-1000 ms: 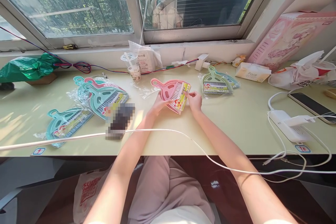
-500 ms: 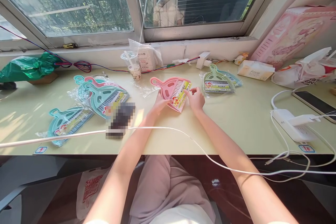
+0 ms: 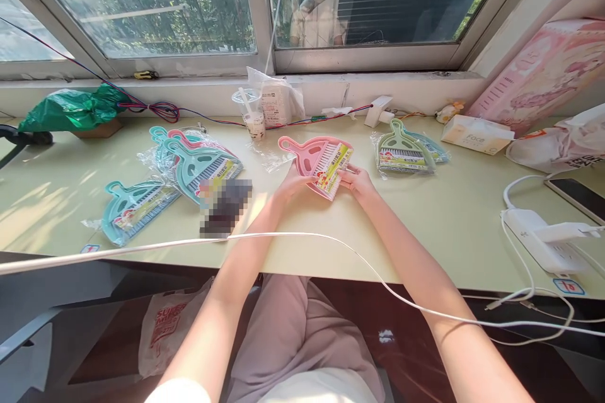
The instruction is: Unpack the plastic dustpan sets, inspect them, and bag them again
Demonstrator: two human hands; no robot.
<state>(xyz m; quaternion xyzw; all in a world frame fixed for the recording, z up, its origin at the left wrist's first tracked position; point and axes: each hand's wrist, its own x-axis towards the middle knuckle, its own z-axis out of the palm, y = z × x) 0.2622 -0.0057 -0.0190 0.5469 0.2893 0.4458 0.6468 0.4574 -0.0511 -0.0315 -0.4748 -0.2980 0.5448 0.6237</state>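
A pink dustpan and brush set [image 3: 314,158] with a yellow-green label is held just above the table in front of me. My left hand [image 3: 293,185] grips its lower left edge, thumb across the front. Its right edge is between the thumb and fingers of my right hand [image 3: 358,181]. To the left lie bagged sets in turquoise [image 3: 201,167] and pink [image 3: 182,137], overlapping, with another turquoise set [image 3: 137,208] nearer the front edge. A green set [image 3: 404,150] in clear wrap lies at the right, over a bluish one [image 3: 435,146].
A drink cup [image 3: 254,116] with a straw stands at the back near a wrapped packet [image 3: 275,104]. A white cable [image 3: 302,234] crosses in front of my forearms. At the right are a power strip [image 3: 539,239], a tissue box [image 3: 477,134] and a phone [image 3: 576,197]. A pixelated dark object [image 3: 227,208] lies left.
My right-hand fingers have shifted from the label's upper right side to around the set's right edge. The whole view has moved slightly, so things appear farther right.
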